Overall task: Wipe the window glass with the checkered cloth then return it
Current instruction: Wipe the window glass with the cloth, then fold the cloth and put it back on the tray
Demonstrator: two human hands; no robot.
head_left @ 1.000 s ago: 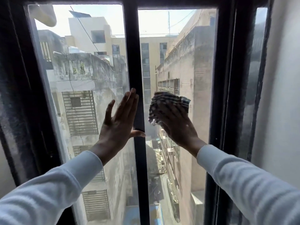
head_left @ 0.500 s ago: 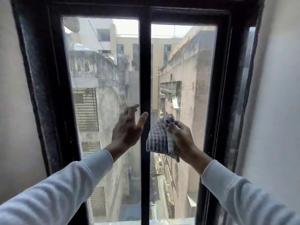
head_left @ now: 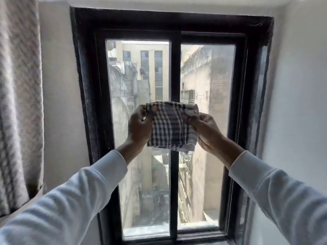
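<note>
Head view: checkered cloth [head_left: 170,128] is hanging in the air between both raised hands, in front of the window glass [head_left: 139,82] and, as far as I can judge, not pressed to it. Left hand [head_left: 139,128] is pinching the cloth's upper left corner, thumb and fingers [head_left: 153,109] closed on the fabric. Right hand [head_left: 206,129] is gripping the upper right edge, fingers closed on a fold. Holding it spread between two hands suggests refolding or squaring it up, likely for the return; where it belongs is out of view. Dark window frame [head_left: 175,71] is crossing behind the cloth; curtain [head_left: 19,103] is hanging well to the left.
</note>
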